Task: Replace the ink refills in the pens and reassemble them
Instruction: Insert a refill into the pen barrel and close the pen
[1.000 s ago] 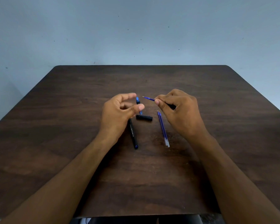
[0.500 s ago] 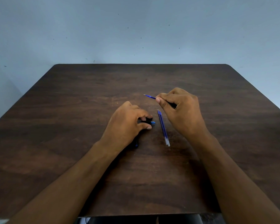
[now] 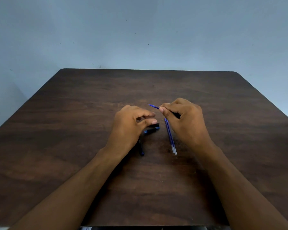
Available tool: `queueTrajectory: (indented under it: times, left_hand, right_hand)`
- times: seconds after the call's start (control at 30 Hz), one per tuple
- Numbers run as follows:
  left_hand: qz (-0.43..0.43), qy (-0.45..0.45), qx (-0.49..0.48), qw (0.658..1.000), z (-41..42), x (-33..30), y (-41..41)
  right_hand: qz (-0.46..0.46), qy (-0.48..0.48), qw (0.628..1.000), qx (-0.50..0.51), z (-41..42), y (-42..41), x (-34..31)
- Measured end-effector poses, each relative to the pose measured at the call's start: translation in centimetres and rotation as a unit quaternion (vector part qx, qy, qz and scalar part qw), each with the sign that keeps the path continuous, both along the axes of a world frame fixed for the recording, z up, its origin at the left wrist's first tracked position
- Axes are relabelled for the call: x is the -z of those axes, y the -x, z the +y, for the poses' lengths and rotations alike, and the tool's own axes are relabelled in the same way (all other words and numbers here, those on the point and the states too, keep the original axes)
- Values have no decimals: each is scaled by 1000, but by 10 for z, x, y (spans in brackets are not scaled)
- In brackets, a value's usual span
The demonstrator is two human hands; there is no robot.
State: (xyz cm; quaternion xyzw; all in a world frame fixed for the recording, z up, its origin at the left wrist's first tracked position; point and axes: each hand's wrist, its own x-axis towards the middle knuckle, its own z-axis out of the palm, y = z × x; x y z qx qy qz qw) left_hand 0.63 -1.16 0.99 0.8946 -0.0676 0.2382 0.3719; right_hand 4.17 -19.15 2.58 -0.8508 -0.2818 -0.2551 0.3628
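Observation:
My right hand (image 3: 185, 123) pinches a black pen barrel (image 3: 176, 115) whose blue refill tip (image 3: 153, 106) sticks out to the upper left. My left hand (image 3: 131, 128) hovers with thumb and forefinger apart and nothing between them. Just beyond its fingertips, two short black pen pieces with blue ends (image 3: 152, 129) lie side by side on the table. A whole black pen (image 3: 141, 147) runs out from under that hand toward me. Two spare blue refills (image 3: 170, 138) lie together beside my right hand, their clear ends nearest me.
Everything rests on a dark brown wooden table (image 3: 73, 146) with rounded far corners. A pale blue wall stands behind it. The table's near edge (image 3: 140, 225) runs under my forearms.
My left hand dropped from mid-air onto the short black piece, then lifted slightly with fingers apart. The blue-tipped piece it carried now lies by that piece. My right hand barely moved.

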Motion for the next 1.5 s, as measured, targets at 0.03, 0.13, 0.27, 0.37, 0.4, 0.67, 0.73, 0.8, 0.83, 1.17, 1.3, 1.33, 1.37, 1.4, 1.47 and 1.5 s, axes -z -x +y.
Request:
queueTrajectory:
  times: [0.03,0.13,0.27,0.37,0.4,0.67,0.73,0.8,0.83,1.17,1.3,1.33,1.37,1.4,1.47,1.5]
  left_hand:
    - [3,77,6,997,0,0,-1]
    - [27,289,39,956,-1,0,-3]
    - [69,415,53,906,1,1,-3]
    - [72,460,62,883,2,1,-3]
    - [63,469,59,879,1,0,-3]
    - [28,577,-18,816,6,-16,-3]
    - [11,573,-51,818,10,-19,-3]
    - [-11,584,-79,808,17,-24,-4]
    - [-18,591,-93,801,22,-25,-5]
    - [210,259,-159,929,61,-35,11]
    - [297,82,-255,917,71,-41,3]
    - [316,66,-271,907,73,-39,1]
    - [331,57,-280,899,75,-37,-1]
    - [341,45,-285,895,76,-34,-3]
    - [359,4,-290,887,77,-30,-5]
    - [366,-16,-294,883,77,-27,-5]
  right_hand:
    - [-2,2,1000,-1,2,1,1]
    - [-14,5,1000,-9,10,7,2]
    - [-7,-4,1000,-26,16,12,1]
    - [5,18,999,-31,17,14,0]
    - [6,24,999,-29,16,15,0]
    - [10,47,999,-21,14,13,-2]
    - [15,51,998,-21,15,14,-1]
    - [18,47,999,-19,15,13,-1]
    - [18,44,999,-17,14,13,-1]
    - [8,52,999,-7,15,14,-1]
    - [0,51,999,-15,14,14,-1]
    - [2,54,998,-14,13,14,-1]
    - [3,57,998,-11,13,13,-1]
    - [4,60,998,-8,13,13,-1]
    - [7,63,998,-2,13,12,0]
    - [8,63,998,-1,13,12,0]
